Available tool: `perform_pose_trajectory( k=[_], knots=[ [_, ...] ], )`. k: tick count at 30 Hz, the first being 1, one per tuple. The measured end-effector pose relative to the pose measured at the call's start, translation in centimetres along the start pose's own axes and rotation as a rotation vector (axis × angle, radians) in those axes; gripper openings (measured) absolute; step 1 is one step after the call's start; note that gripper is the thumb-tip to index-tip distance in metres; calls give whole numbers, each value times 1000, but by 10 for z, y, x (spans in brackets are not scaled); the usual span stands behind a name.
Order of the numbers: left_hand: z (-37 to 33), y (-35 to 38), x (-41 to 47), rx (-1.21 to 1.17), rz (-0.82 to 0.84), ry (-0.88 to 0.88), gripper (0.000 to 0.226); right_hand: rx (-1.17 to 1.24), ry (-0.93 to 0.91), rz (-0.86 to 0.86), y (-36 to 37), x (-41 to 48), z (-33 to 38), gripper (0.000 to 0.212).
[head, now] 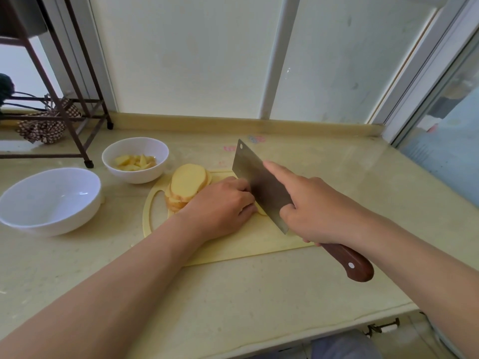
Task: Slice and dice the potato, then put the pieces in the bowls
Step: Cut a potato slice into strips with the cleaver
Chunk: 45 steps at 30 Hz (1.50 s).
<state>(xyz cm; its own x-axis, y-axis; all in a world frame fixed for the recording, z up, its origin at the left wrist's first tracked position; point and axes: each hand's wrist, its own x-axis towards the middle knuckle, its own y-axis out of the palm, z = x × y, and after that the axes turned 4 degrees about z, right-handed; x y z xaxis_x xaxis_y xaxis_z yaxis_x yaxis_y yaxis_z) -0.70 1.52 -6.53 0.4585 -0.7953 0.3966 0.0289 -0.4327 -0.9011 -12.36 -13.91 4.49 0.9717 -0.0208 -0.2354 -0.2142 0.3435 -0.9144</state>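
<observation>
Sitting leftmost are an empty white bowl (49, 198) and a smaller bowl (145, 177) of potato pieces (134, 161), then a stack of potato slices (188, 182) on the cutting board (233, 250). Your left hand (220, 206), fingers curled, pins a potato piece (260, 210) just left of the cleaver (256, 182), whose blade runs away from you. Your right hand (318, 211) grips its handle, forefinger along the blade.

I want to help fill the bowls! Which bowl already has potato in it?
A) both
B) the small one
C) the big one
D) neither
B: the small bowl holds yellow potato pieces, while the big bowl shows only its white inside.
</observation>
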Motion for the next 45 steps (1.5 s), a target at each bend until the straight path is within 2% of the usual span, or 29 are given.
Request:
perform_pose_trajectory(
  k=[10,16,26,32,36,41,45],
  knots=[
    [-1,-1,1,19,-12,13,43,-51,-33,8,4,-4,-7,89],
    [-1,1,1,20,-34,6,40,45,14,51,4,-13,-7,88],
    [-1,1,1,13,-31,0,24,-24,3,65,4,-11,-7,89],
    [0,3,1,-11,-29,-2,41,-110,5,100,1,8,4,91],
    [-1,3,1,-20,-22,-12,40,-115,-10,77,3,27,14,92],
    [-3,0,-1,-19,-48,-24,43,7,34,82,-1,27,7,93],
    [-3,1,-1,9,-64,-46,39,-54,37,133,-1,8,2,94]
  ],
)
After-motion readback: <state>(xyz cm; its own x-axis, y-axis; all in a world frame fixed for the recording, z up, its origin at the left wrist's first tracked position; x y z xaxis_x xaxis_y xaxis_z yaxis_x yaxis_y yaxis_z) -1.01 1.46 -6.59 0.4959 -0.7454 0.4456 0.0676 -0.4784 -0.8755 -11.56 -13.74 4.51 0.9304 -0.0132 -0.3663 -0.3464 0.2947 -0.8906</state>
